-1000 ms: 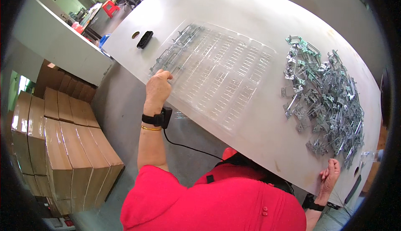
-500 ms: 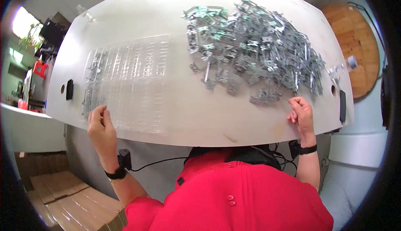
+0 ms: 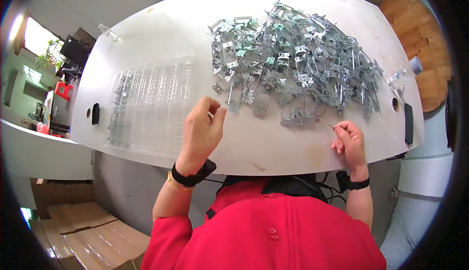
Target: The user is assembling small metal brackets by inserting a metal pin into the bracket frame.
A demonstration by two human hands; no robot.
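A large heap of small silvery metal brackets with thin rods point(image 3: 312, 60) lies on the white table, some parts tinted green. My left hand point(image 3: 201, 131) is over the table between the heap and a clear plastic tray point(image 3: 171, 74). Its fingers are curled, the thumb stands apart, and nothing shows between them. At the heap's near right edge, my right hand point(image 3: 351, 143) pinches a thin dark pin point(image 3: 332, 127) between thumb and forefinger. Several metal parts point(image 3: 119, 92) sit in the leftmost part of the tray; its other slots look bare.
A black block point(image 3: 95, 114) lies near the table's left side, and a black bar point(image 3: 408, 123) on its right edge. Clear plastic bottles point(image 3: 107, 31) stand at the far left and right point(image 3: 398, 79). Brown cartons point(image 3: 93, 231) are on the floor at lower left.
My left hand has moved from the tray's near left corner rightward toward the heap, its thumb now apart. My right hand has barely moved; a pin now shows in its fingers.
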